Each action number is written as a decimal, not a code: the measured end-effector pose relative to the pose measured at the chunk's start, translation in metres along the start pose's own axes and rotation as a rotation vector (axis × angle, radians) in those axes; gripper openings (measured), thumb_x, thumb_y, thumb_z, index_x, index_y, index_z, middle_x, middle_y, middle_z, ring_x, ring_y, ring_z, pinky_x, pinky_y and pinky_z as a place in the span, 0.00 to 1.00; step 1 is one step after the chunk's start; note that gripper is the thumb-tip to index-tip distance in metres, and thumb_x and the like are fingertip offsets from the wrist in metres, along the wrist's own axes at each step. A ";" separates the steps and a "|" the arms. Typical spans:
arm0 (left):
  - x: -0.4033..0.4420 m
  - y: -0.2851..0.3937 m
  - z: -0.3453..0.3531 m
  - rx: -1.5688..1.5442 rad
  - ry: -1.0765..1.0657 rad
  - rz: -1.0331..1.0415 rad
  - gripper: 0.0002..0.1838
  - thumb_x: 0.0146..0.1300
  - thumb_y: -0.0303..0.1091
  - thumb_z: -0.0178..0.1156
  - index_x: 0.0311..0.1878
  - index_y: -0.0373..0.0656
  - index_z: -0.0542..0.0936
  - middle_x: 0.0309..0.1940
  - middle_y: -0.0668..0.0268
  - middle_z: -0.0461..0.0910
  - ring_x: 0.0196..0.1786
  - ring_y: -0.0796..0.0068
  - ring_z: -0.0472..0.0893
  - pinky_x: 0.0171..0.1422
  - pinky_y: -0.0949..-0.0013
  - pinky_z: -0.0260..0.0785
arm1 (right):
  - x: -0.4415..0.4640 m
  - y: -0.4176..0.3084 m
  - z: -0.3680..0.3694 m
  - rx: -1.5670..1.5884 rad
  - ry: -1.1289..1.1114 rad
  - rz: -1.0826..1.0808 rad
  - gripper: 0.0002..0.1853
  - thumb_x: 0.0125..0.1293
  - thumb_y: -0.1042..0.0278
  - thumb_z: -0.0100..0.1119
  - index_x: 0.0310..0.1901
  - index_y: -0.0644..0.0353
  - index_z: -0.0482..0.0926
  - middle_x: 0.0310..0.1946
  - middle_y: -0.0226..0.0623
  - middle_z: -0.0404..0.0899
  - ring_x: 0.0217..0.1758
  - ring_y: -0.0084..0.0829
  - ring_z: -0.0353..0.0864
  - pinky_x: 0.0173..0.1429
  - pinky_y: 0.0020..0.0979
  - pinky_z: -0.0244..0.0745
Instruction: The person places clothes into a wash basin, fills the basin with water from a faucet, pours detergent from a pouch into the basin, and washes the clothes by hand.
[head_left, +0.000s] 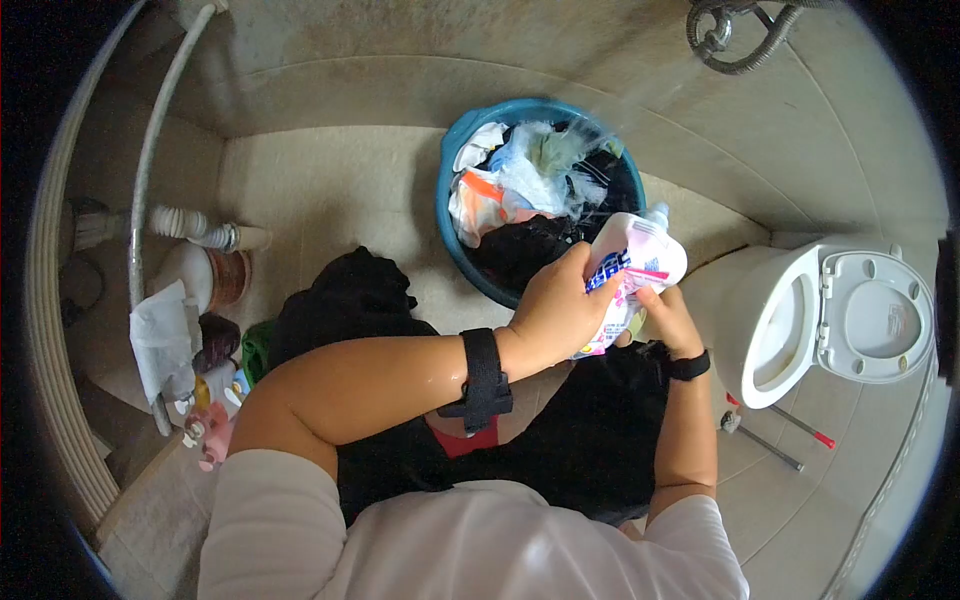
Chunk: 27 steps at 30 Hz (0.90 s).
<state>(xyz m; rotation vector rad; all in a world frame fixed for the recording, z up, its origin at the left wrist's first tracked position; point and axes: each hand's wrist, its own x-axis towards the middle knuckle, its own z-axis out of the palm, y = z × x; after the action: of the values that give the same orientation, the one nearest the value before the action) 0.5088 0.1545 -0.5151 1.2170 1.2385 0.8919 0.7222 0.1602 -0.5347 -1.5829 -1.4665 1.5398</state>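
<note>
A white and pink detergent pouch (pixel 640 262) with blue lettering is held in front of me, its spout at the upper right. My left hand (pixel 555 308) grips the pouch from its left side, fingers wrapped behind it. On the other side, my right hand (pixel 668 320) is closed round the lower right part, thumb on the front. Just beyond the pouch stands a blue basin (pixel 450 215) full of wet clothes (pixel 530 165), among them white, orange and black pieces. Water sprays down onto the clothes from the upper right.
At the right is a white toilet (pixel 770 330) with its lid raised. Red-tipped rods (pixel 800 425) lie near its base. A metal pipe (pixel 145 180), a hanging white cloth (pixel 163 340) and several bottles (pixel 210 425) are at the left. A coiled hose (pixel 745 60) hangs at the upper right.
</note>
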 end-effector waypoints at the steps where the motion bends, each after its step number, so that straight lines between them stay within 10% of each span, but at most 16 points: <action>1: -0.003 0.003 -0.002 0.015 -0.004 0.052 0.15 0.60 0.40 0.57 0.35 0.35 0.70 0.25 0.56 0.74 0.27 0.66 0.74 0.33 0.65 0.65 | -0.001 -0.001 -0.005 -0.046 -0.006 -0.041 0.34 0.59 0.46 0.57 0.57 0.67 0.64 0.52 0.41 0.70 0.52 0.31 0.71 0.58 0.31 0.63; 6: -0.013 0.006 -0.014 0.102 -0.035 0.144 0.14 0.57 0.37 0.60 0.35 0.36 0.69 0.26 0.53 0.74 0.28 0.61 0.74 0.33 0.63 0.65 | -0.007 -0.023 -0.042 0.625 -0.108 -0.010 0.16 0.61 0.70 0.52 0.49 0.65 0.67 0.41 0.35 0.70 0.35 0.25 0.72 0.41 0.29 0.73; 10: -0.018 0.009 -0.026 0.244 -0.118 0.182 0.17 0.55 0.42 0.60 0.35 0.37 0.69 0.29 0.48 0.77 0.34 0.47 0.77 0.36 0.54 0.67 | -0.013 -0.044 -0.034 0.451 0.022 -0.049 0.13 0.64 0.79 0.44 0.51 0.67 0.67 0.42 0.38 0.72 0.33 0.22 0.73 0.38 0.24 0.75; 27: -0.022 0.014 -0.049 0.498 -0.309 0.319 0.14 0.50 0.34 0.62 0.35 0.42 0.68 0.23 0.52 0.76 0.29 0.48 0.77 0.31 0.54 0.66 | -0.027 -0.072 0.008 0.117 -0.110 -0.122 0.11 0.65 0.64 0.52 0.40 0.63 0.74 0.24 0.26 0.73 0.19 0.13 0.69 0.17 0.15 0.63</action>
<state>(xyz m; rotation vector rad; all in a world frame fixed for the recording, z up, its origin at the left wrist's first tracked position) 0.4590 0.1445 -0.4931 1.9134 1.0585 0.5970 0.6957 0.1556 -0.4617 -1.3365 -1.4735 1.6320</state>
